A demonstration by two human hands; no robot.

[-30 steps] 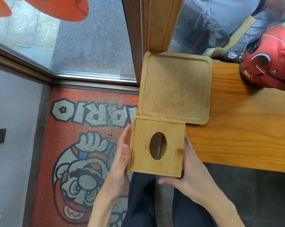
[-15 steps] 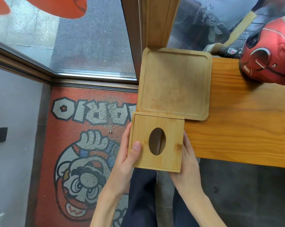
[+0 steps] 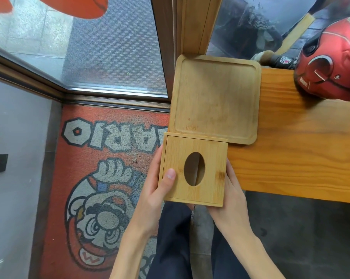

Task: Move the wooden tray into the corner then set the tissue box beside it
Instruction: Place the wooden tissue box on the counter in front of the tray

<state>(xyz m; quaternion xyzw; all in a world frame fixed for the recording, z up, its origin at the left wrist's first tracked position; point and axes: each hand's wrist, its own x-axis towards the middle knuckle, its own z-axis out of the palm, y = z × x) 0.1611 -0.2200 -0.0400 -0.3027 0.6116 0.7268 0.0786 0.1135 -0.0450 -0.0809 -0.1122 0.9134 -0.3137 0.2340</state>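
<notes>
Head view is the only one, and it looks straight down. Taking the tray (image 3: 216, 97) as landmark: it lies flat on the worktop (image 3: 303, 154), in the corner, its far edge against the wooden post (image 3: 194, 25) and its left edge level with the worktop's left end. A red helmet (image 3: 331, 65) sits to the tray's right, well apart from it.

The box (image 3: 194, 170) is just nearer than the tray, its far edge meeting or slightly overlapping the tray's near rim; whether the two touch I cannot tell. The oval slot faces up. The left hand (image 3: 150, 194) clamps the box's left side, thumb pressed on the lid and fingers (image 3: 157, 158) running up the wall. The right hand (image 3: 230, 200) holds the right side and near corner, fingers mostly hidden under and behind the box. So both hands are closed on the box.

In my judgement the tray step is done and the box is being seated. Whether it already rests on the worktop or is held just above cannot be read from here.

The risks: the box's near part appears to reach past the worktop's near edge, above the person's legs and the floor mat (image 3: 101, 178), so letting go early could tip it off. Pushing it further away could ride it up onto the tray's rim, leaving it tilted, or shove the tray out of its corner.
</notes>
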